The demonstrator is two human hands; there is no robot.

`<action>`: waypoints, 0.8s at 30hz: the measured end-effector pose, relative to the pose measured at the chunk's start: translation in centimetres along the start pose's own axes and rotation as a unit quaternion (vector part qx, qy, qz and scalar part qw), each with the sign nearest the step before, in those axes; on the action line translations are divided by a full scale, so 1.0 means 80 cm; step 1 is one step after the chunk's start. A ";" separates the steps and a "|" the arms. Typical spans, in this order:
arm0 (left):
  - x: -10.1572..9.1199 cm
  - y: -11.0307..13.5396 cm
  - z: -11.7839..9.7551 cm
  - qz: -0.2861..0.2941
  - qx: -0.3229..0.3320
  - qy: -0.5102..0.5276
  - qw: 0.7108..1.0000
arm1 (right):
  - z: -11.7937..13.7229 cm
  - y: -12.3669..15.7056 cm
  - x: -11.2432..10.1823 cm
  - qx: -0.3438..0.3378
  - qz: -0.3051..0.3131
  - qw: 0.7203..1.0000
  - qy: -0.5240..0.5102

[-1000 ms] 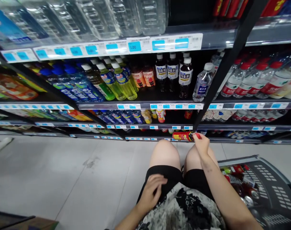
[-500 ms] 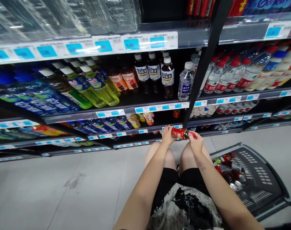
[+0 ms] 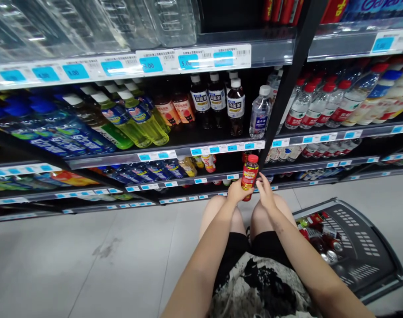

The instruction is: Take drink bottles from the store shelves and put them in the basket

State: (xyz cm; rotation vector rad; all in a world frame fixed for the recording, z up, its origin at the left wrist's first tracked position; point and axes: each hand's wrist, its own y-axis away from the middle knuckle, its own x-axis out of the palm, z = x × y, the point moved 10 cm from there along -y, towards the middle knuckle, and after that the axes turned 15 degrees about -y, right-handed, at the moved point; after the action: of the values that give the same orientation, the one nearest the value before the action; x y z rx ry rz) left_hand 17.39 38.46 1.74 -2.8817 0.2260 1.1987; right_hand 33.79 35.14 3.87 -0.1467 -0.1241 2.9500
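I crouch in front of drink shelves. A small red bottle [image 3: 249, 174] with a red cap stands upright above my knees, held in my left hand [image 3: 237, 191], whose fingers wrap its lower part. My right hand [image 3: 264, 192] is just right of the bottle with fingers slightly curled, touching or almost touching its base; I cannot tell which. Behind the bottle is a low shelf [image 3: 204, 179] with small bottles.
A dark shopping basket [image 3: 367, 251] with several red bottles and cans sits on the floor at my right. Black shelf racks carry green, blue, brown and clear bottles, with a black upright post [image 3: 281, 97] between bays. Grey tiled floor [image 3: 89, 260] lies to the left.
The red bottle went from lying sideways in my right hand to standing upright in my left hand. My left hand rose from my lap to grip it. The view shifted slightly.
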 end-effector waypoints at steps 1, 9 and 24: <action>-0.002 -0.001 0.005 -0.006 -0.005 0.017 1.000 | 0.002 0.001 0.009 -0.006 0.029 0.999 0.045; -0.005 -0.011 0.027 -0.017 -0.049 0.082 0.995 | 0.007 0.020 0.054 -0.021 0.140 0.971 0.192; 0.049 0.006 -0.016 0.244 -0.023 0.462 0.853 | -0.013 0.010 0.052 0.134 0.221 0.963 -0.080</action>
State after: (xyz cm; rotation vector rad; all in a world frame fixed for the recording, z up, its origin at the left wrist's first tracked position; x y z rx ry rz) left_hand 20.97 37.37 -0.12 -3.2711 0.9717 -0.3300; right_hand 29.66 35.18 2.42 0.1194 0.3300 3.3778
